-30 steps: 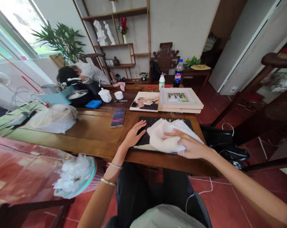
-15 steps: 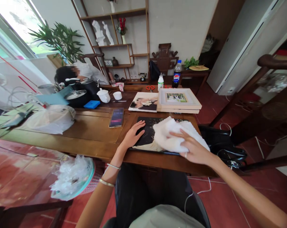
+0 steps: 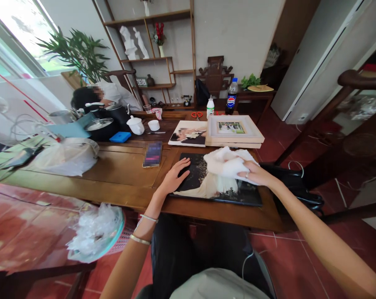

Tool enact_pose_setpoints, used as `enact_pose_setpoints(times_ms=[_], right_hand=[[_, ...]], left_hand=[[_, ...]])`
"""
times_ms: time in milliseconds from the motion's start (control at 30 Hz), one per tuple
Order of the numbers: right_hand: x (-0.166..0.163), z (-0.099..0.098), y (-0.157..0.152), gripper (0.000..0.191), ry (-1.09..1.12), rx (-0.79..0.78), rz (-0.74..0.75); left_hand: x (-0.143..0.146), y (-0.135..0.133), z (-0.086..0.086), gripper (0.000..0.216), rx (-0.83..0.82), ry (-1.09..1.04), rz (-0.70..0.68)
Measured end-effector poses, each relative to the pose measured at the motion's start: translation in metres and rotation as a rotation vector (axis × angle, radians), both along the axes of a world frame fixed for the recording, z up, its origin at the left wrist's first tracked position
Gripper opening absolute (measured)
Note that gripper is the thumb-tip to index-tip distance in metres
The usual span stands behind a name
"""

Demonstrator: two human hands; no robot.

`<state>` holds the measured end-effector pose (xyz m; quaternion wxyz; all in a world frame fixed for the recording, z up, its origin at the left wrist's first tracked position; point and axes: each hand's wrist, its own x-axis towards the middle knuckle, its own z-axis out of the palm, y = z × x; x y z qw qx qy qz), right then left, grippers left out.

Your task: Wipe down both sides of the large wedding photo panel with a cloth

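A dark photo panel [image 3: 203, 189] with a pale dress pictured on it lies flat at the table's near edge. My left hand [image 3: 175, 175] rests on its left side, fingers stretched out. Over the panel's upper right, my right hand [image 3: 257, 173] grips a bunched white towel [image 3: 227, 162], which covers that part of the picture. Behind the panel lie a smaller photo board [image 3: 188, 133] and a white-framed photo [image 3: 253, 129] stacked on another flat piece. A phone [image 3: 152, 154] sits to the left of the panel.
Beyond the photos stand a white bottle [image 3: 210, 109], a cola bottle [image 3: 232, 99] and red-handled scissors [image 3: 196, 114]. A white teapot [image 3: 135, 125], a cup [image 3: 154, 125] and a blue box [image 3: 120, 137] are further left. A basket with plastic bags [image 3: 122, 232] stands below. Another person leans at the far left.
My right hand has moved the towel up and away from me, uncovering the panel's lower right part. My left hand has stayed in place.
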<state>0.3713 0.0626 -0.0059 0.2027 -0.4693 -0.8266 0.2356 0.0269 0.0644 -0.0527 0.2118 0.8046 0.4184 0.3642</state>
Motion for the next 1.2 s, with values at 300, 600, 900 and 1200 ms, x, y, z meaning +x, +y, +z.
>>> enact_pose_setpoints(times_ms=[300, 600, 900, 1200], right_hand=[[-0.026, 0.007, -0.020, 0.013, -0.108, 0.175, 0.030], [-0.037, 0.024, -0.114, 0.026, -0.045, 0.082, 0.340], [-0.057, 0.011, -0.031, 0.033, -0.091, 0.092, 0.112], [-0.102, 0.006, -0.003, 0.034, -0.203, 0.244, 0.126]], left_hand=[[0.000, 0.002, -0.001, 0.039, -0.017, -0.008, 0.004], [0.002, -0.002, 0.002, 0.038, 0.014, -0.003, 0.007], [0.000, 0.000, -0.001, 0.040, -0.005, 0.004, -0.003], [0.000, 0.003, -0.003, 0.040, -0.029, -0.035, 0.002]])
